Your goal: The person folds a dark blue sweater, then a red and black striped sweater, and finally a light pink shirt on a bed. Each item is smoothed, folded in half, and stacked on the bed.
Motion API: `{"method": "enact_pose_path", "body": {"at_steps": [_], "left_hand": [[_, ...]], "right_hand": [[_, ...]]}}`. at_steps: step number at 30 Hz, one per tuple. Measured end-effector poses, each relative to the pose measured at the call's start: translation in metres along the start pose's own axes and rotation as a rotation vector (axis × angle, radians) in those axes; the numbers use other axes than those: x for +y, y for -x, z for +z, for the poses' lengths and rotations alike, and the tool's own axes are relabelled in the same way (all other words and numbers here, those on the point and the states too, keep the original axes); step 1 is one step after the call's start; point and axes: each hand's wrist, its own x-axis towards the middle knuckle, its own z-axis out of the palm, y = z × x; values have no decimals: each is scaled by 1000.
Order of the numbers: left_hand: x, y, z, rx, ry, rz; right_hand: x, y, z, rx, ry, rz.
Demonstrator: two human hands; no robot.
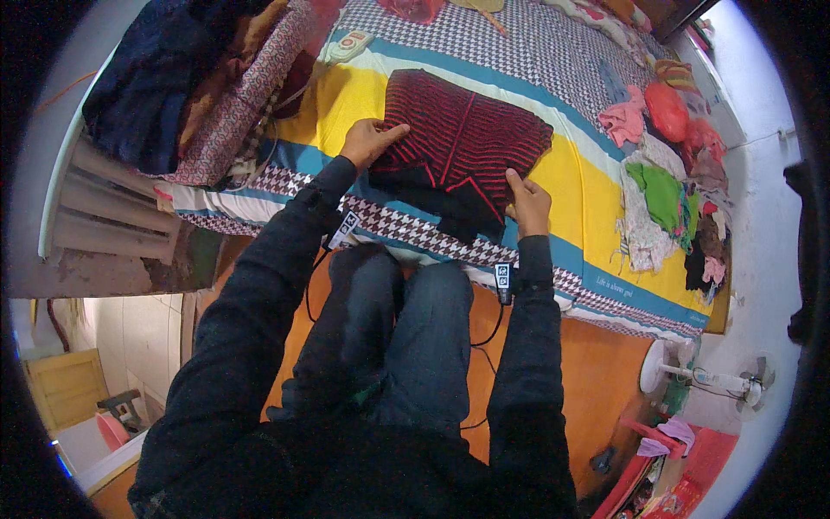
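Observation:
A red-and-black striped knit garment (463, 126) with a black lower part lies folded on the patterned bed sheet (564, 194) in front of me. At its left edge is my left hand (373, 141), with the thumb over the cloth and the fingers partly hidden. My right hand (528, 202) is at the garment's near right edge, its thumb and forefinger against the cloth. Both hands appear to pinch the fabric. A black part of the garment hangs towards the bed's near edge.
Dark and patterned bedding (240, 97) is heaped at the left. A white device (350, 47) lies beyond it. Small clothes (655, 188) and a red plastic bag (666, 111) lie at the right. A white fan (713, 376) stands beside the bed at lower right.

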Motion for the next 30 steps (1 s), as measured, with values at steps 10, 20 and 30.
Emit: {"method": "enact_pose_path", "body": {"at_steps": [10, 20, 30], "left_hand": [[14, -11, 7, -119, 219, -110], [46, 38, -7, -218, 701, -188], [101, 160, -42, -228, 890, -62]], "right_hand": [[-9, -9, 29, 52, -59, -129], [-47, 24, -13, -174, -426, -111], [-118, 146, -43, -277, -376, -151]]}}
